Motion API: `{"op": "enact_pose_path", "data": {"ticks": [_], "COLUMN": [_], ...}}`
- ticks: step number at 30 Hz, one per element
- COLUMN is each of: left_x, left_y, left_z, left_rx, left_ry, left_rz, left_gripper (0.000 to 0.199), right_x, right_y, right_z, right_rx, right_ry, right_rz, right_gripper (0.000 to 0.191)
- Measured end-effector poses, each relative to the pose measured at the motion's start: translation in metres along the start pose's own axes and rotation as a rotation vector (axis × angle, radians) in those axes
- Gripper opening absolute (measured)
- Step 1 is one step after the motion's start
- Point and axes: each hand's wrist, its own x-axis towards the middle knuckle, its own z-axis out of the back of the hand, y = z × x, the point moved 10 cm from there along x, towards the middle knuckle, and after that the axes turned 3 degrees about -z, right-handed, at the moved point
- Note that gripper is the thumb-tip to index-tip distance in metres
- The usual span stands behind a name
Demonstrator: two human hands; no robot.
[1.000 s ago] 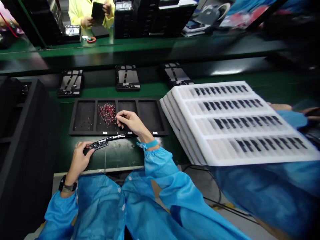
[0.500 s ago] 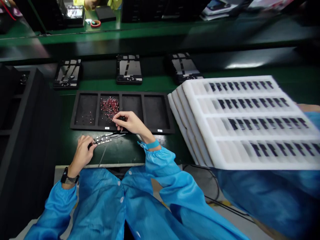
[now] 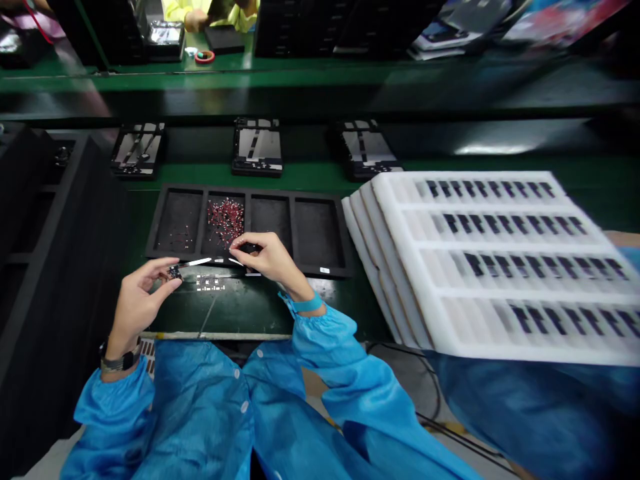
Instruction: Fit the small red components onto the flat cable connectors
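Observation:
Between the thumb and fingers of my left hand is a small dark part with a pale strip reaching right. My right hand is pinched at the front edge of the second compartment of a black tray; whatever its fingertips hold is too small to name. Many tiny red parts lie in that compartment, and a few more are in the leftmost one. On the green table, a row of small silver-and-white pieces lies between my hands.
Stacked white foam trays with rows of dark parts stand at the right, near another person's arm. Three black devices lie behind the black tray. Dark racks rise at the left. Across the table is a person in yellow.
My left hand has lifted off the row of pieces and moved left, now with the small dark part in its fingers. My right hand stays pinched near the tray's front edge.

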Motion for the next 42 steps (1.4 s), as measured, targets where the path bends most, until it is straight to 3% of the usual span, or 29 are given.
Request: {"op": "enact_pose_path", "data": {"ticks": [4,6,8,12,16,20,25,42], "left_x": [0.006,0.013,0.026,0.056,0.079,0.084,0.083,0.084], "left_y": [-0.030,-0.036,-0.037,-0.034,-0.031,-0.025,-0.019,-0.012], "left_z": [0.017,0.016,0.001,-0.052,-0.093,-0.112,-0.120,-0.124], "left_rx": [0.018,0.016,-0.013,-0.014,0.038,-0.047,-0.164,-0.206], "left_ry": [-0.029,0.020,0.134,0.391,0.473,0.509,0.534,0.515], "left_rz": [-0.050,-0.068,-0.077,-0.105,-0.188,-0.176,-0.133,-0.102], "left_gripper": [0.036,0.036,0.043,0.038,0.030,0.029,0.025,0.021], "right_x": [-0.001,-0.001,-0.001,-0.001,-0.001,0.000,-0.001,-0.001], "right_y": [0.005,0.009,0.010,0.004,-0.005,-0.012,-0.017,-0.019], "right_z": [0.011,0.018,0.020,0.009,-0.005,-0.007,-0.007,-0.009], "right_rx": [-0.025,-0.028,-0.003,0.089,0.098,0.070,0.053,0.073], "right_ry": [-0.067,-0.089,-0.073,0.039,0.147,0.183,0.203,0.228], "right_rz": [0.035,0.053,0.036,-0.071,-0.141,-0.169,-0.212,-0.245], "right_gripper": [0.023,0.024,0.026,0.033,0.034,0.034,0.036,0.034]}}
